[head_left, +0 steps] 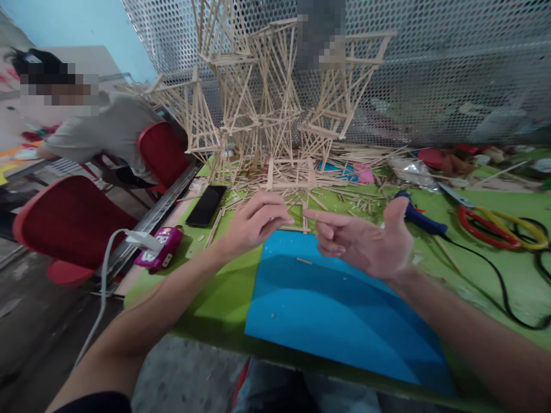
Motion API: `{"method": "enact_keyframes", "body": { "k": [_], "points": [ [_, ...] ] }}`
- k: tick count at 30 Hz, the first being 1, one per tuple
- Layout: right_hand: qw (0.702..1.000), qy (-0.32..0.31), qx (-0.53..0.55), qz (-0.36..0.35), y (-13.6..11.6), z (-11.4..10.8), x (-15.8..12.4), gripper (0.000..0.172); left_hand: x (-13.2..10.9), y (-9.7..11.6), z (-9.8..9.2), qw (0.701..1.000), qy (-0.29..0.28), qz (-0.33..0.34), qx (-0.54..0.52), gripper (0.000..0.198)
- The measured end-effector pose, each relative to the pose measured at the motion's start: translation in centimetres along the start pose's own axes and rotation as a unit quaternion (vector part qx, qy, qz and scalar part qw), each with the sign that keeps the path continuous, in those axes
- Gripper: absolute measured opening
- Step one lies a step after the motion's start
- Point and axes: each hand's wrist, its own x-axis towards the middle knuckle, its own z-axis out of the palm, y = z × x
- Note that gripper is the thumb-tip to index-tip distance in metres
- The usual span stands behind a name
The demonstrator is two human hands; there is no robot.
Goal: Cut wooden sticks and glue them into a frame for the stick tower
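My left hand [257, 222] hovers over the table's middle with its fingers loosely bent and nothing visible in them. Its fingertips are beside a small frame of thin wooden sticks [305, 221], partly hidden by the hand. From the right, my right hand [365, 238] has its thumb raised and index finger stretched out, the fingertip at the frame's upright stick; whether it touches is unclear. Beneath both hands lies a blue sheet [318, 298] with a short stick piece [304, 261] on it. Behind stands a tall structure of wooden sticks [279, 120].
Loose sticks [361, 155] pile up behind. A phone [206, 205] and a purple power socket [160, 248] are left; a blue glue gun [419, 215] and scissors [495, 223] are right. A person [112, 126] sits at far left near red chairs [73, 223].
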Motion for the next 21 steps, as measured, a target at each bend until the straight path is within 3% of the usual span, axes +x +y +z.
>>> {"method": "enact_keyframes", "body": {
  "k": [3,6,8,11,18,21],
  "points": [
    [0.987,0.081,-0.128,-0.062,0.9,0.1,0.1,0.072,0.3,0.7,0.1,0.998,-0.006,-0.013,-0.061,0.007],
    [0.931,0.152,-0.311,-0.114,1.4,0.8,0.2,0.031,0.3,1.5,0.4,0.991,-0.049,-0.075,-0.102,0.004],
    [0.890,0.153,-0.397,-0.161,1.5,1.2,0.2,0.026,0.1,1.7,0.6,0.988,-0.070,-0.084,-0.105,0.007],
    [0.848,0.153,-0.457,-0.220,1.5,1.5,0.1,0.023,-0.5,1.5,1.1,0.991,-0.072,-0.016,-0.109,0.016],
    [0.828,0.159,-0.487,-0.229,1.5,1.3,-0.2,0.027,-1.0,1.3,1.5,0.992,-0.090,0.000,-0.090,0.020],
    [0.789,0.159,-0.535,-0.256,1.7,1.0,-0.2,0.022,-0.9,1.5,1.7,0.992,-0.093,-0.004,-0.087,0.016]
  ]
}}
